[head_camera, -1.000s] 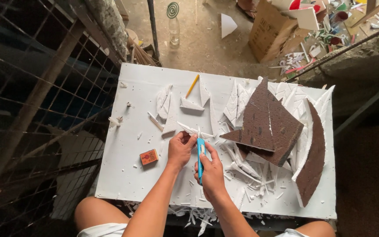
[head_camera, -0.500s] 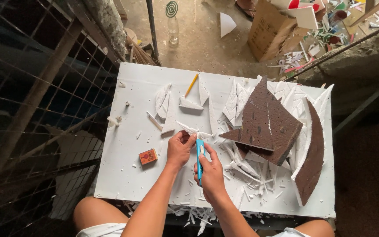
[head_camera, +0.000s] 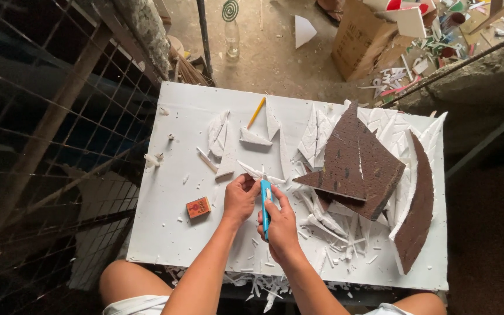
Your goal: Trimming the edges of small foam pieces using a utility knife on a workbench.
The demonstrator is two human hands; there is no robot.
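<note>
A person sits at the near edge of a white foam-board bench [head_camera: 170, 221], seen from above. The right hand [head_camera: 279, 224] is closed around a slim blue utility knife [head_camera: 265, 205], blade end pointing toward the far edge. The left hand [head_camera: 240, 197] is curled, fingertips pinching and pressing down a thin white foam strip [head_camera: 251, 170] near the middle of the bench, just ahead of the blade. The step in hand looks like trimming that strip; the cut would call for a steady hold by the left hand, fingers kept clear of the blade's path.

A small orange rectangular box with a darker label [head_camera: 198, 207] lies flat left of the left hand, toward the near-left corner. A yellow pencil [head_camera: 256, 112] lies near the far edge. Dark brown triangular sheets [head_camera: 354, 160] and a curved brown piece [head_camera: 418, 213] cover the right side among white offcuts. A brown cardboard box [head_camera: 360, 38] stands on the floor beyond the far-right corner.
</note>
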